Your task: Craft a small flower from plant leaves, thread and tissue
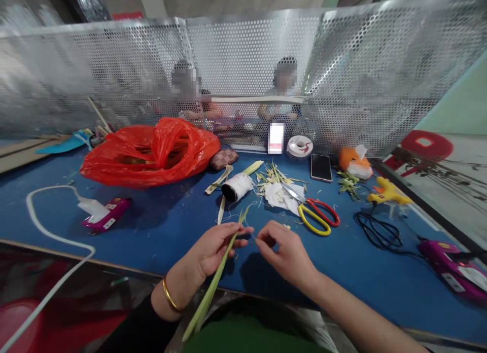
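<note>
My left hand (213, 249) is closed round a bundle of long pale-green plant strips (215, 282), which slants from near my lap up past the fingertips. Opposite it, my right hand (283, 249) pinches a thin white thread close to the tip of the strips. Just beyond the hands a spool of white thread (239, 186) lies on its side, its dark hollow end facing me. Scissors (314, 213) with one yellow and one red handle rest to the right, blades over crumpled white paper (281, 197) and a heap of plant trimmings (272, 178).
A red plastic bag (148, 155) fills the back left of the blue table (160, 216). Purple power strips (108, 213) lie at both sides, with cables. A phone (321, 168), a tape roll (300, 146) and a yellow glue gun (390, 191) are right. People sit behind the perforated metal screen (243, 54).
</note>
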The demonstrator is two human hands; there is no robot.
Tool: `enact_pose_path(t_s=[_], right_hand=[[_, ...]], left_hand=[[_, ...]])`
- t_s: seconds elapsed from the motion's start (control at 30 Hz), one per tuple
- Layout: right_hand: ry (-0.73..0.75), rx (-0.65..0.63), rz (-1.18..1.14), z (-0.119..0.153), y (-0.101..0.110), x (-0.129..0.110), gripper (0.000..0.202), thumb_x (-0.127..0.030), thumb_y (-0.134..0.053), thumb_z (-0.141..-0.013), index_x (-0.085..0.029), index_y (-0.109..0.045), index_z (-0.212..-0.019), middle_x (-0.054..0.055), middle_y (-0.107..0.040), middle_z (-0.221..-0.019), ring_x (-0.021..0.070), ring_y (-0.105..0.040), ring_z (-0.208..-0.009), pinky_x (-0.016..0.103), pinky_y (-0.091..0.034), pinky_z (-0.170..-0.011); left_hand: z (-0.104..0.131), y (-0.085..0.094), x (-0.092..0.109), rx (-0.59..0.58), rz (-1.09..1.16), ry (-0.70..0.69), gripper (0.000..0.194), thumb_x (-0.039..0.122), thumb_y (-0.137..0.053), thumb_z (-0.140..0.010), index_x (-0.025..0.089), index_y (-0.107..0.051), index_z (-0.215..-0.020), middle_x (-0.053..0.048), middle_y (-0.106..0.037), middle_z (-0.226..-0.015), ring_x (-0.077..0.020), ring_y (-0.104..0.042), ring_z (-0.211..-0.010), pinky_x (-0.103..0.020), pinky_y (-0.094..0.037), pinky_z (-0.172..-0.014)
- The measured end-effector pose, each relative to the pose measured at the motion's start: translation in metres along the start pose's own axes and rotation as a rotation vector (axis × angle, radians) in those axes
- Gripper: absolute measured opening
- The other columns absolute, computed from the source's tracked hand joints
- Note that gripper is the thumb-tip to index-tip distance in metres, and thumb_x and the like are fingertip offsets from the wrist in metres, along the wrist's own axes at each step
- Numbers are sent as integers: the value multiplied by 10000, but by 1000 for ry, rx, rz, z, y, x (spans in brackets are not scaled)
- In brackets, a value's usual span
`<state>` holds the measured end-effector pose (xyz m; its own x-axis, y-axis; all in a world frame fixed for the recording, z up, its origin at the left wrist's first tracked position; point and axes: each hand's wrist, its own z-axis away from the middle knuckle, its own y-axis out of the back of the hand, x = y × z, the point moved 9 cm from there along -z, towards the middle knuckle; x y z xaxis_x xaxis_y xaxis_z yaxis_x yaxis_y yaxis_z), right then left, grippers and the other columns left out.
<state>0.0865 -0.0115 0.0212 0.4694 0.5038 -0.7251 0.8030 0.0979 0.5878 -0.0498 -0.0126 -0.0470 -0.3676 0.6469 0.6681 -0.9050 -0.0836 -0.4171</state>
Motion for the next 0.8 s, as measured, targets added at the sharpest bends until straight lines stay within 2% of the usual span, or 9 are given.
enact_pose_path(t_s=[0.17,0.3,0.33,0.4,0.47,0.5,0.57,0.67,0.8], right_hand=[[168,-275,55,24,-21,-16,117,-98,-549,-787,-194,-592,-736,4,-590,-738,125,-533,-625,234,-392,-586],[119,-461,-60,31,-20,-6,96,-113,-598,-806,-194,-619,-758,-6,-602,-757,122,-560,-664,225,-421,-616],[82,-446,-102,27,-15,-2,75,-136,-606,-826,-196,-628,-787,-4,-608,-777,126,-569,-683,231,-439,-636],[-4,-286,-160,11,2,8,84,-168,-597,-859,-201,-641,-923,20,-623,-875,139,-590,-730,265,-481,-692],[-37,-106,-192,-6,16,12,287,-156,-609,-852,-212,-608,-1134,63,-618,-1061,155,-613,-832,311,-507,-788],[-2,-85,-214,-14,16,8,368,-142,-640,-827,-214,-597,-1184,82,-603,-1147,173,-615,-938,334,-498,-868],[82,-100,-283,-27,9,-1,331,-130,-680,-798,-207,-640,-1117,84,-607,-1186,197,-589,-1086,352,-459,-973],[154,-210,-365,-36,-10,-8,84,-133,-630,-849,-187,-685,-883,53,-678,-1013,175,-624,-1008,323,-473,-941],[4,-228,-181,-39,-12,23,86,-195,-625,-879,-191,-682,-814,20,-716,-890,154,-664,-864,267,-504,-817]], left_hand=[[-3,-4,6,-40,-21,-71,73,188,-682,-810,131,-646,-781,-23,-679,-763,-74,-576,-495,-155,-453,-401],[8,-5,25,-88,-66,-125,163,235,-734,-770,130,-617,-729,27,-560,-613,-74,-532,-469,-177,-473,-442],[12,-9,29,-124,-76,-132,190,257,-746,-764,131,-613,-717,38,-529,-582,-71,-514,-457,-181,-475,-445],[22,-20,34,-196,-108,-133,224,295,-757,-763,130,-616,-708,45,-504,-559,-68,-493,-445,-187,-483,-448],[29,-33,37,-251,-139,-129,229,305,-754,-773,129,-622,-709,46,-502,-556,-65,-473,-431,-193,-489,-436],[31,-39,37,-274,-150,-126,228,305,-751,-778,129,-623,-707,46,-502,-555,-64,-467,-426,-195,-495,-434],[35,-51,36,-316,-165,-109,222,297,-740,-790,128,-624,-703,47,-498,-546,-62,-462,-417,-199,-504,-432],[39,-61,37,-366,-184,-101,217,282,-720,-809,128,-621,-691,48,-493,-540,-60,-460,-407,-205,-518,-438],[44,-51,58,-306,-209,-194,217,268,-727,-804,126,-621,-679,53,-491,-537,-50,-439,-393,-198,-513,-425]])
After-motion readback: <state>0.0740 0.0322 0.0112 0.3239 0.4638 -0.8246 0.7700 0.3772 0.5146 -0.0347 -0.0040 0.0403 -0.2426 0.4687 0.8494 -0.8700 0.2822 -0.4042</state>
